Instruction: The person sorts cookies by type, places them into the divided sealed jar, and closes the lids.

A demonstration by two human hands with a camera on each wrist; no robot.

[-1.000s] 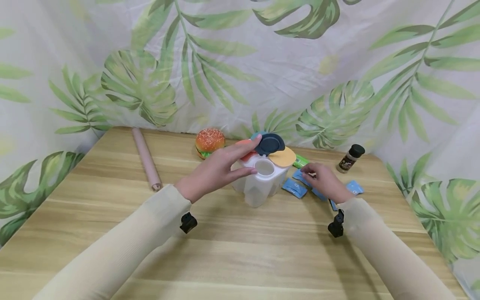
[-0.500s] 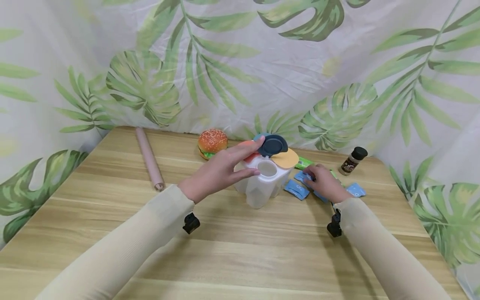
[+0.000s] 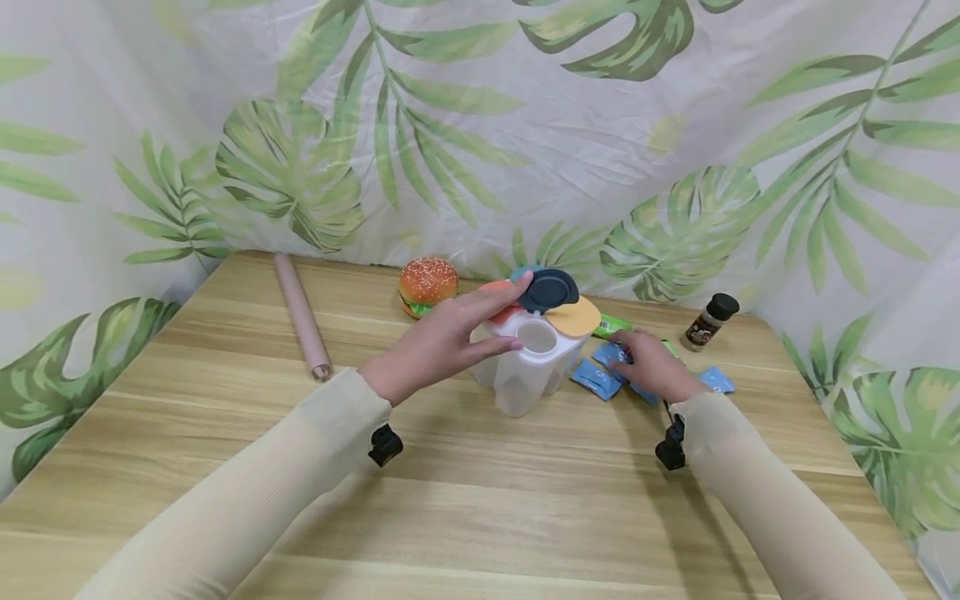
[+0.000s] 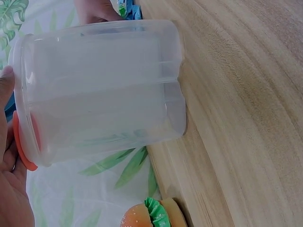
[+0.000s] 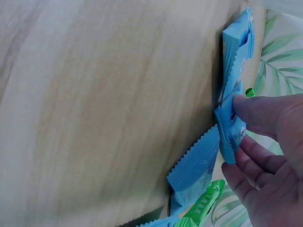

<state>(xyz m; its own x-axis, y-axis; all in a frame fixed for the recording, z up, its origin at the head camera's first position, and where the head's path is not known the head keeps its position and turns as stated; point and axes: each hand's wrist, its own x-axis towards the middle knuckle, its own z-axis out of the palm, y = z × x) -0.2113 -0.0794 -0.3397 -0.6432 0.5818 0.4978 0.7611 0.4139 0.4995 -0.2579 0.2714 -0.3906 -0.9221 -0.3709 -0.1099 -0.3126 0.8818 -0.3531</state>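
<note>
A clear plastic storage container (image 3: 519,385) with several coloured lids stands upright on the table. Its dark blue lid (image 3: 550,292) is flipped up, and the round opening below shows. My left hand (image 3: 450,337) reaches over the container's top from the left, fingertips touching the raised lid and thumb at the opening's rim. Orange lid (image 4: 22,142) lies beside those fingers in the left wrist view. To the right, my right hand (image 3: 654,364) pinches a small blue snack packet (image 5: 230,127) between thumb and fingers. More blue packets (image 3: 597,379) lie around it, one close to the container.
Green packets (image 5: 204,204) lie among the blue ones. A seasoning jar with a black cap (image 3: 709,322) stands at the back right. Behind the container's left side sits a toy hamburger (image 3: 429,282). A pinkish roll (image 3: 302,315) lies far left. Leaf-printed cloth (image 3: 450,125) hangs behind the table.
The head view has shifted slightly, so everything appears a little further right. My left hand keeps its place on the container; the right hand stays at the packets with barely any movement.
</note>
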